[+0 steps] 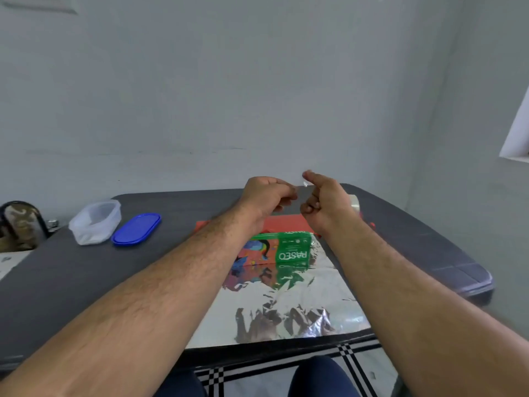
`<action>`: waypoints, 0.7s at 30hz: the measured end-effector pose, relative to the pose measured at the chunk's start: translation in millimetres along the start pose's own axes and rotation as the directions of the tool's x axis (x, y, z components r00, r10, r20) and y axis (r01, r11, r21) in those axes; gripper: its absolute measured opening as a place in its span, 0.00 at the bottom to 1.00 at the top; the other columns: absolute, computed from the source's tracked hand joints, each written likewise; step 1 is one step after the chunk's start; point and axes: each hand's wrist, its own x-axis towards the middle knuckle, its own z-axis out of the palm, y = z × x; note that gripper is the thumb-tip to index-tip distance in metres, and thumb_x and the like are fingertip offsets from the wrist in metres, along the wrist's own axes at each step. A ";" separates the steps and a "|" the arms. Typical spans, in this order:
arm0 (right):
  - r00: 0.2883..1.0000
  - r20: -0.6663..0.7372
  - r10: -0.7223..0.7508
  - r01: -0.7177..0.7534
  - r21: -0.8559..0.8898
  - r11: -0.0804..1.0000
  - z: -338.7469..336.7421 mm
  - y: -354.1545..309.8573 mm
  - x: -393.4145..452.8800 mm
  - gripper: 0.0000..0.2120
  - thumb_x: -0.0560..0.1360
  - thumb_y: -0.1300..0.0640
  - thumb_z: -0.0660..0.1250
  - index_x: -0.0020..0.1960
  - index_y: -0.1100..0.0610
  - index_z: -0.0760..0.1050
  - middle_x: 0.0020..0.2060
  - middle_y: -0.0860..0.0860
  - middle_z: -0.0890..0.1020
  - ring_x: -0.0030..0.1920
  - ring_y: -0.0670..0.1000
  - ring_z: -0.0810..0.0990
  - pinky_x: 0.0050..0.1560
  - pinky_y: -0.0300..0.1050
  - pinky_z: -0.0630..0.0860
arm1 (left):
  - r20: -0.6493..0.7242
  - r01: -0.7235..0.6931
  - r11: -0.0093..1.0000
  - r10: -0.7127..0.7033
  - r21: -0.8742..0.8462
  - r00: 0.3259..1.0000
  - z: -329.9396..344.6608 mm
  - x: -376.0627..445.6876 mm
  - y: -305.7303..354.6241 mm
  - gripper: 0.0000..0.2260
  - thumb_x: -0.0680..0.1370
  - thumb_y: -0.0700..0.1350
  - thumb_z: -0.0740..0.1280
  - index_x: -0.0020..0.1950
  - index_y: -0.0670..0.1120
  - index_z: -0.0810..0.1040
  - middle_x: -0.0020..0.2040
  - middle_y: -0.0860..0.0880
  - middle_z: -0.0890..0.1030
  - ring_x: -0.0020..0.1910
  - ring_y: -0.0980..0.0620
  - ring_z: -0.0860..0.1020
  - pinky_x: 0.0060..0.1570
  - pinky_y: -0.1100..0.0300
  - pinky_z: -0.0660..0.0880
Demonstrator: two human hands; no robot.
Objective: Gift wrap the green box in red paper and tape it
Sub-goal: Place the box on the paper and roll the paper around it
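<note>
Hands meet in the air above the far end of the green box (pixel 282 247), which lies on a sheet of wrapping paper (pixel 289 305) spread silver side up on the dark table (pixel 57 270). The left hand (pixel 267 193) has its fingers curled, thumb and forefinger pinching one end of a small clear piece of tape (pixel 304 183); the right hand (pixel 325 200) is curled as well, thumb and forefinger pinching the other end, so the strip spans the short gap between them. Beyond the box, the red face of the paper shows where its far edge is turned up. A tape roll (pixel 354 202) sits past the box, partly hidden behind the right hand. Well to the left of the box stand a clear plastic container (pixel 96 222) and, just beside it, a blue oval lid (pixel 136 228).
</note>
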 end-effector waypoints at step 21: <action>0.988 0.153 -0.018 0.066 -0.316 0.946 40.5 46.0 -13.4 0.07 0.74 0.59 0.80 0.47 0.60 0.83 0.27 0.47 0.67 0.24 0.46 0.62 0.29 0.43 0.62 | -0.078 -0.033 0.997 0.038 0.066 0.996 -76.5 -12.7 -10.0 0.04 0.74 0.38 0.76 0.46 0.38 0.87 0.42 0.43 0.88 0.40 0.51 0.82 0.44 0.55 0.77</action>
